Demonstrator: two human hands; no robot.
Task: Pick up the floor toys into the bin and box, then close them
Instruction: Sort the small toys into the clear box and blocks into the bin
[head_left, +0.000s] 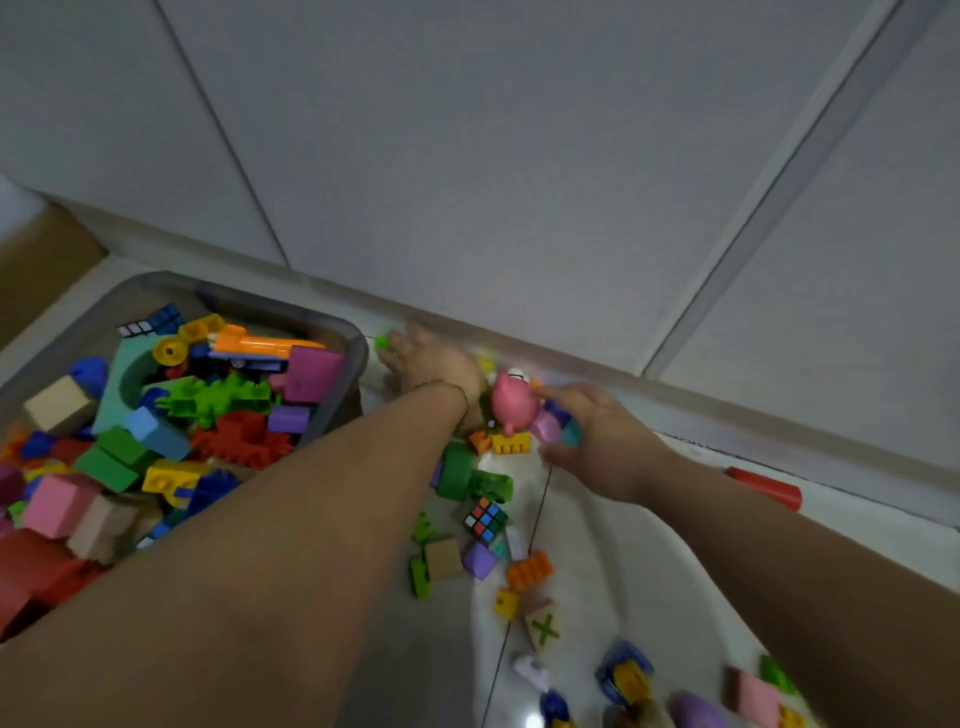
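Far left: grey bin (359, 347), open-topped and heaped with blocks to the rim. Its rounded right corner sits just beside the left forearm.

Left hand (434, 364) reaches past that corner to the wall base (675, 382). Fingers stretched toward a small green piece (383, 341). Blurred, so I cannot tell whether it grasps anything.

Centre, far: pink pig toy (511, 402) near the wall base, between the two hands.

Right hand (602, 434) is just right of the pig, thumb and fingers curled round a lilac block (548, 428).

Centre, nearer: floor toys crowd a band between the forearms, including a green chunky piece (467, 475), puzzle cube (485, 519), orange brick (529, 570) and x-marked wooden block (543, 626).

Right: bare floor between the right forearm and the wall base, broken only by a red cylinder (763, 486) lying along the edge. Near right corner: more loose blocks, blurred.
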